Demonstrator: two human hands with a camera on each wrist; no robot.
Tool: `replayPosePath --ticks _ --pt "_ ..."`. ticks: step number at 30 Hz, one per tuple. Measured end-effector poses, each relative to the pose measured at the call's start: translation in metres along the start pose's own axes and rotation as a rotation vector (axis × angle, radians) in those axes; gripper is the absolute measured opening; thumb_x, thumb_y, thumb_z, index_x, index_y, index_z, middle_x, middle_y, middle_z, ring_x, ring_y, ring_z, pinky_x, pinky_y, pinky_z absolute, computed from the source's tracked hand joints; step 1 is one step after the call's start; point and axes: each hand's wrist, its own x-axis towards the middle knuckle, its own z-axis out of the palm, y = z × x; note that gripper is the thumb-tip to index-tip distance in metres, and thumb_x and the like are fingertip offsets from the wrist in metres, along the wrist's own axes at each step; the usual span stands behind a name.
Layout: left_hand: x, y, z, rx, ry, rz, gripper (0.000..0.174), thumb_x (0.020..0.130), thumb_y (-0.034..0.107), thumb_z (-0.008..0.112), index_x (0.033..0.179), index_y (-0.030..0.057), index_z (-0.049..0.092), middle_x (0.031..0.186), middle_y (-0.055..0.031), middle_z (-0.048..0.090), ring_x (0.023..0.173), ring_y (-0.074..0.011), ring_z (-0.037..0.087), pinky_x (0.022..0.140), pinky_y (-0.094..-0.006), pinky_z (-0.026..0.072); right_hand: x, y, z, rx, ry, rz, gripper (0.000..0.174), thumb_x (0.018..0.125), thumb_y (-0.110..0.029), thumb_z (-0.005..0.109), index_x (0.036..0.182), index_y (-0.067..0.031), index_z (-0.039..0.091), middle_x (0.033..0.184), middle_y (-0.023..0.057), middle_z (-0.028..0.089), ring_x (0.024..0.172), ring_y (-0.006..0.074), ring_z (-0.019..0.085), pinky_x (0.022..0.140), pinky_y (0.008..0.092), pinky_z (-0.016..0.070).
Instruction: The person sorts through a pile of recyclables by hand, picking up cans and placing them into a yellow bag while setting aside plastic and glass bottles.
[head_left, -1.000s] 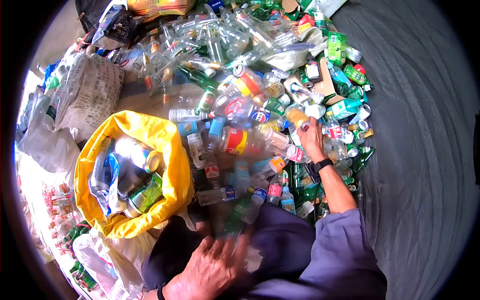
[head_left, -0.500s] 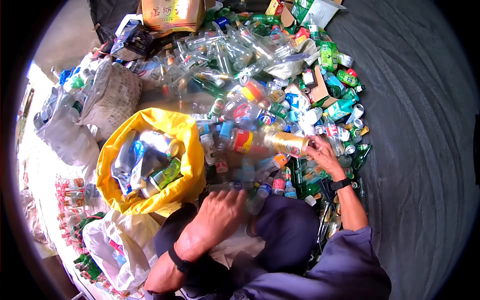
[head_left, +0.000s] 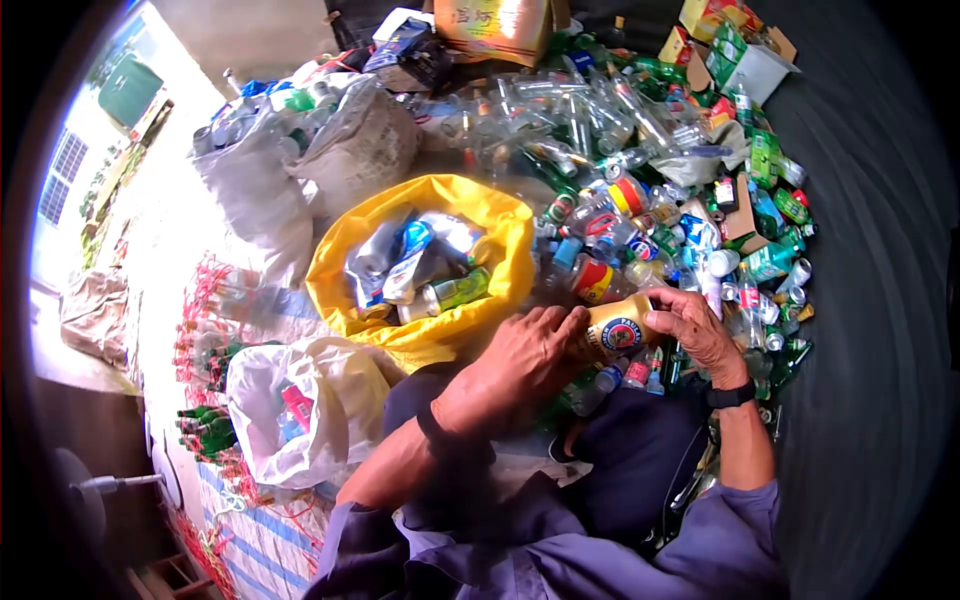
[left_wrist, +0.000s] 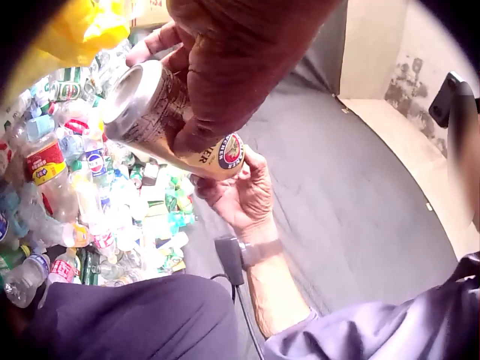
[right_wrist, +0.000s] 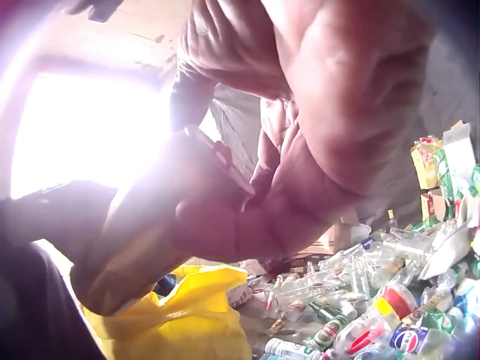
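A gold beer can (head_left: pixel 617 331) with a round blue-and-red badge lies sideways between both hands, above the person's knees. The left hand (head_left: pixel 528 362) grips one end, its thumb and fingers wrapped round the side in the left wrist view, where the can's silver end (left_wrist: pixel 139 94) sticks out. At the other end, the right hand (head_left: pixel 702 335) holds it with thumb and fingers. Left of the hands stands a yellow sack (head_left: pixel 430 345), open at the top, with cans inside, among them a green one (head_left: pixel 458 290). The right wrist view is dark and glaring around the can.
A heap of plastic and glass bottles (head_left: pixel 600 215) spreads beyond the hands. White sacks (head_left: pixel 300 440) stand at the left, with netted bottles (head_left: pixel 210 345) beside them. A cardboard box (head_left: pixel 490 30) sits at the back, and dark sheeting (head_left: pixel 860 330) covers the right side.
The right hand has lifted the can from the heap and brought it left, toward the body. The left hand has risen to meet it and taken hold. The head view has swung left.
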Motion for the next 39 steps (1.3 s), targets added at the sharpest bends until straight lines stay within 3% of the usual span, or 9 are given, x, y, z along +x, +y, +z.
replayPosePath --ticks 4,6,9,13,18,26,31,36,39 --pt "-0.013 -0.015 -0.029 0.016 0.016 -0.109 0.042 0.081 0.024 0.074 0.114 0.0062 0.056 0.098 -0.0169 0.062 0.092 -0.0384 0.064 0.078 -0.0479 0.0527 0.023 0.007 0.02 0.169 -0.009 0.037 0.057 0.092 -0.043 0.069 0.122 0.005 0.064 0.11 0.0051 0.068 0.097 0.0096 0.062 0.082 0.0248 0.0511" --pt "-0.023 -0.03 -0.048 0.036 0.016 -0.144 0.058 0.08 0.031 0.075 0.128 0.0061 0.054 0.104 -0.0185 0.061 0.094 -0.0399 0.063 0.077 -0.0482 0.0533 0.036 0.006 0.042 0.205 0.009 -0.075 0.055 0.096 -0.041 0.066 0.128 0.0031 0.062 0.11 0.0039 0.07 0.09 0.0079 0.064 0.078 0.023 0.0512" --pt "-0.034 -0.037 -0.078 0.234 0.261 -0.345 0.052 0.083 0.033 0.074 0.126 0.0075 0.058 0.103 -0.0184 0.066 0.087 -0.0405 0.067 0.074 -0.0499 0.0559 0.046 0.001 0.063 0.192 -0.093 -0.069 0.047 0.097 -0.032 0.067 0.129 0.002 0.06 0.102 0.0053 0.07 0.084 0.0116 0.068 0.068 0.0243 0.0528" --pt "-0.076 -0.12 -0.105 0.426 0.418 -0.572 0.058 0.082 0.036 0.074 0.129 0.0065 0.057 0.111 -0.0214 0.068 0.101 -0.0395 0.066 0.088 -0.0456 0.0537 0.048 0.019 0.079 0.07 -0.112 0.023 0.043 0.095 -0.026 0.07 0.122 0.0054 0.062 0.097 0.0064 0.07 0.081 0.0122 0.069 0.067 0.0242 0.0528" --pt "-0.124 -0.194 -0.089 0.411 0.345 -0.761 0.061 0.083 0.037 0.071 0.132 0.0047 0.054 0.111 -0.0237 0.067 0.103 -0.04 0.065 0.089 -0.0484 0.0518 0.05 0.036 0.09 0.058 -0.124 0.107 0.042 0.094 -0.024 0.071 0.122 0.006 0.062 0.096 0.0062 0.069 0.081 0.0117 0.068 0.068 0.0247 0.0525" --pt "-0.13 -0.193 -0.069 0.29 0.277 -0.831 0.061 0.083 0.037 0.067 0.134 0.0064 0.051 0.114 -0.0292 0.066 0.105 -0.0438 0.064 0.088 -0.0504 0.0517 0.07 0.061 0.102 -0.029 -0.191 0.063 0.046 0.091 -0.028 0.072 0.119 0.0077 0.063 0.088 0.0086 0.07 0.075 0.0119 0.065 0.069 0.0278 0.0528" --pt "-0.113 -0.184 -0.069 0.398 0.16 -0.855 0.05 0.084 0.036 0.064 0.122 0.006 0.054 0.095 -0.0262 0.071 0.087 -0.0458 0.068 0.079 -0.0538 0.0535 0.077 0.058 0.117 -0.157 -0.181 0.046 0.045 0.089 -0.029 0.072 0.114 0.008 0.065 0.088 0.0133 0.072 0.077 0.0175 0.069 0.073 0.0318 0.0543" --pt "-0.101 -0.167 -0.07 0.458 0.103 -0.917 0.049 0.083 0.042 0.063 0.117 0.0071 0.057 0.09 -0.0262 0.071 0.084 -0.0456 0.069 0.078 -0.0548 0.0536 0.074 0.054 0.115 -0.219 -0.13 -0.081 0.044 0.087 -0.028 0.073 0.111 0.0083 0.066 0.086 0.0164 0.072 0.079 0.0217 0.071 0.075 0.034 0.055" --pt "-0.099 -0.16 -0.071 0.412 0.039 -0.97 0.062 0.083 0.054 0.069 0.123 0.0087 0.057 0.102 -0.0259 0.071 0.096 -0.0435 0.068 0.082 -0.0518 0.0539 0.071 0.055 0.102 -0.089 -0.094 -0.065 0.039 0.09 -0.024 0.072 0.111 0.0082 0.065 0.083 0.0096 0.071 0.074 0.0127 0.066 0.07 0.0296 0.0532"
